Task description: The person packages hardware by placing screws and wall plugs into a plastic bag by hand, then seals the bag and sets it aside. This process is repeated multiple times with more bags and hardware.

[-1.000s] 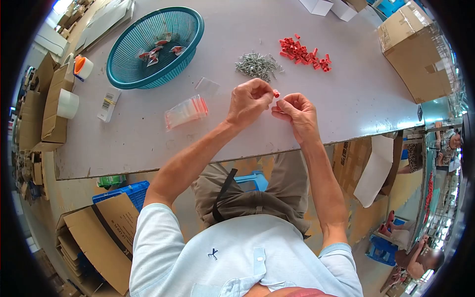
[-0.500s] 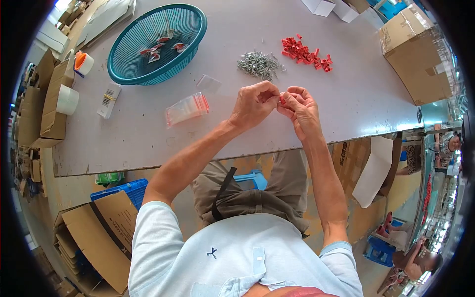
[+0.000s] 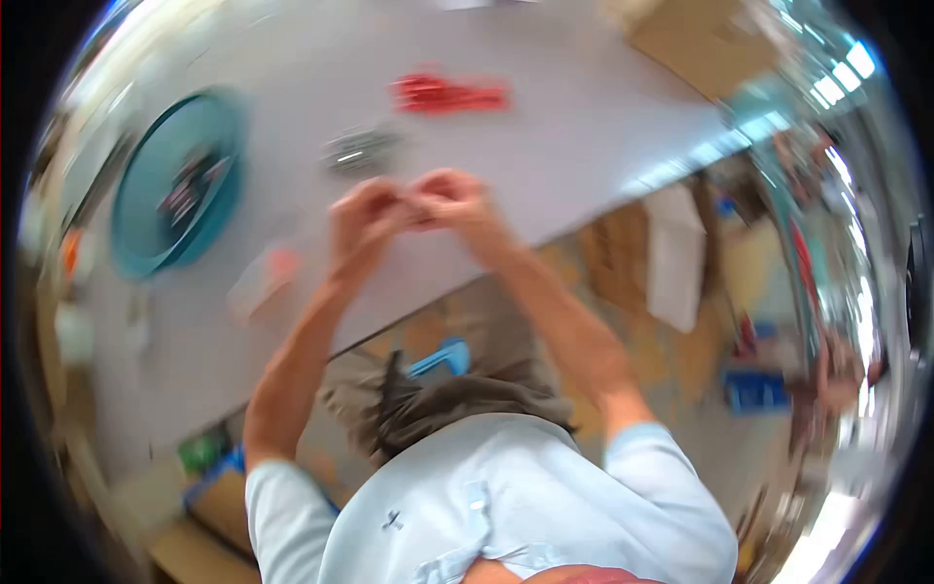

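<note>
Both hands meet at the fingertips just above the table, blurred by motion. My left hand [image 3: 365, 216] is closed in a pinch; whatever it holds is hidden. My right hand [image 3: 449, 199] is closed too, its fingertips against the left ones, where a small red plastic tube showed in the earlier view. Just beyond my left hand lies a heap of grey metal screws or nails [image 3: 360, 149]. Farther back is a heap of small red plastic tubes [image 3: 449, 94]. A stack of clear plastic bags with red edges [image 3: 268, 280] lies left of my left hand.
A teal plastic basket [image 3: 129, 255] with small packets in it stands on the left of the table [image 3: 555, 127]. At the back right sits a cardboard box [image 3: 700, 44]. The table's front edge runs slantwise below my forearms. Cartons [image 3: 618, 253] stand beneath it on the right.
The head view has swung and turned, so the table and its things appear shifted left and tilted, and smeared. Both hands remain pinched together at the fingertips.
</note>
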Demonstrator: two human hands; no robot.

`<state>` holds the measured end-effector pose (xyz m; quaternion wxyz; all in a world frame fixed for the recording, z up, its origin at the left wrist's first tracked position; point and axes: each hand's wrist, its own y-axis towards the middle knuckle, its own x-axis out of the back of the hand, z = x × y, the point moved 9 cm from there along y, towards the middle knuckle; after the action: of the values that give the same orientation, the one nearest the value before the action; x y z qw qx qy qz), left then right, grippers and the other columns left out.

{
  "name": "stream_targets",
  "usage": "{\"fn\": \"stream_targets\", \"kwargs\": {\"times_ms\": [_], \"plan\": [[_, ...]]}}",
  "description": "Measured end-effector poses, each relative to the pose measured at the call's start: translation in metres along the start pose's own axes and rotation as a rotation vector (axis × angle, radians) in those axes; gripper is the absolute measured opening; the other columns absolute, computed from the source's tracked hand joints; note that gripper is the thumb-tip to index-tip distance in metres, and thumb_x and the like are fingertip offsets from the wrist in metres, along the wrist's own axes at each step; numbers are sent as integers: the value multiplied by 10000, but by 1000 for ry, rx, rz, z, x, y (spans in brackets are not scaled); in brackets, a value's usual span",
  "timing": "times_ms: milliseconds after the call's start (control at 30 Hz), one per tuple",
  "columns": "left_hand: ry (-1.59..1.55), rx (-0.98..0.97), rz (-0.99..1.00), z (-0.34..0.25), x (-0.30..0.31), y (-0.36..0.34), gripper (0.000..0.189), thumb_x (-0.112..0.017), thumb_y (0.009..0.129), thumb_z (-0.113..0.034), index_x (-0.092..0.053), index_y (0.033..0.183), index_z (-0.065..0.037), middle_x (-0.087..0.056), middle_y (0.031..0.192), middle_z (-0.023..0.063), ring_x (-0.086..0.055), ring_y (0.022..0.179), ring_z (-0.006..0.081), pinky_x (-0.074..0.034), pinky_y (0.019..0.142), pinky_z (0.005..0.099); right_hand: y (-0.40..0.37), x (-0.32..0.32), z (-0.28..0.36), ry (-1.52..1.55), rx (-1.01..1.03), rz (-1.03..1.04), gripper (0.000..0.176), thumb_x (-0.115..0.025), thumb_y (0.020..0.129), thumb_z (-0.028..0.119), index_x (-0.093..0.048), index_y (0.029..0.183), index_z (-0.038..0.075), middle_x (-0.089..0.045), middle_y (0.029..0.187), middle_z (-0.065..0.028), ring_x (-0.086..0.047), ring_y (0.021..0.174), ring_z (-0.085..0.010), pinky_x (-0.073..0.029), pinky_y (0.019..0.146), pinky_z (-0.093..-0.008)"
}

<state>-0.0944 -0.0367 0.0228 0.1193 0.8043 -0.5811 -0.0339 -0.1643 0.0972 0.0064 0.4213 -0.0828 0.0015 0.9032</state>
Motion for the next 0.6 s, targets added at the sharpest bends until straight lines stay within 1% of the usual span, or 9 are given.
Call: {"fn": "stream_targets", "kwargs": {"times_ms": [33, 67, 100, 133, 167, 267, 333, 533, 600], "plan": [[-30, -3, 22, 7, -2, 0, 59, -693, 930, -42, -707, 978, -10, -704, 850, 52, -671, 786, 100, -545, 682, 250, -2, 0, 4, 18, 46, 20, 203, -726, 957, 164, -673, 1045, -11, -717, 915, -118, -716, 818, -173, -613, 733, -312], [5, -17, 21, 10, -2, 1, 56, -688, 937, -28, -702, 987, -8, -696, 842, 35, -661, 778, 88, -538, 668, 239, -2, 0, 5, 71, 118, -28, 171, -749, 935, 148, -674, 973, -1, -708, 823, -87, -704, 759, -159, -592, 674, -291], [55, -16, 25, 35, 2, 4, 69, -694, 928, -6, -698, 997, -6, -693, 858, 24, -646, 773, 74, -534, 658, 229, -1, 5, 2, -31, 179, -97, 154, -759, 909, 142, -670, 901, 16, -691, 751, -53, -694, 745, -127, -573, 647, -280], [94, -2, 14, 28, -3, 1, 78, -694, 929, 2, -696, 1006, -8, -697, 878, 16, -632, 773, 66, -531, 652, 223, -5, 9, 16, -327, 355, -248, 138, -753, 830, 77, -642, 831, -5, -682, 709, -112, -699, 640, -177, -552, 558, -348], [23, 0, -14, 39, -2, 0, 78, -680, 952, -10, -692, 1029, -4, -701, 891, 16, -633, 785, 70, -527, 647, 224, -15, 5, 30, -495, 487, -306, 115, -734, 793, 42, -635, 807, -16, -672, 690, -157, -704, 630, -236, -544, 588, -382], [-20, -30, 9, 22, -6, -3, 79, -670, 971, -19, -685, 1047, -7, -697, 892, 14, -622, 776, 66, -513, 643, 217, -30, 4, 44, -588, 533, -335, 125, -736, 778, 51, -640, 823, -16, -683, 732, -189, -686, 641, -279, -534, 606, -377], [-27, -14, 42, 14, -11, -3, 72, -664, 979, -19, -679, 1049, -13, -684, 884, 10, -605, 758, 54, -497, 643, 207, -33, 8, 43, -475, 475, -310, 138, -736, 776, 67, -641, 809, -28, -689, 737, -189, -691, 648, -281, -539, 613, -381], [93, 63, 19, 28, -11, -2, 54, -662, 977, -19, -672, 1027, -36, -656, 858, -22, -570, 728, 35, -475, 636, 197, -38, 8, 42, -532, 415, -268, 138, -733, 777, 63, -657, 823, -42, -692, 747, -202, -699, 670, -308, -546, 630, -396], [133, 41, 27, 29, -10, 0, 49, -663, 975, -20, -670, 1019, -40, -652, 857, -28, -566, 726, 31, -472, 636, 194, -38, 3, 43, -583, 435, -258, 137, -734, 778, 64, -659, 823, -41, -691, 746, -201, -699, 682, -320, -547, 644, -403]]}}
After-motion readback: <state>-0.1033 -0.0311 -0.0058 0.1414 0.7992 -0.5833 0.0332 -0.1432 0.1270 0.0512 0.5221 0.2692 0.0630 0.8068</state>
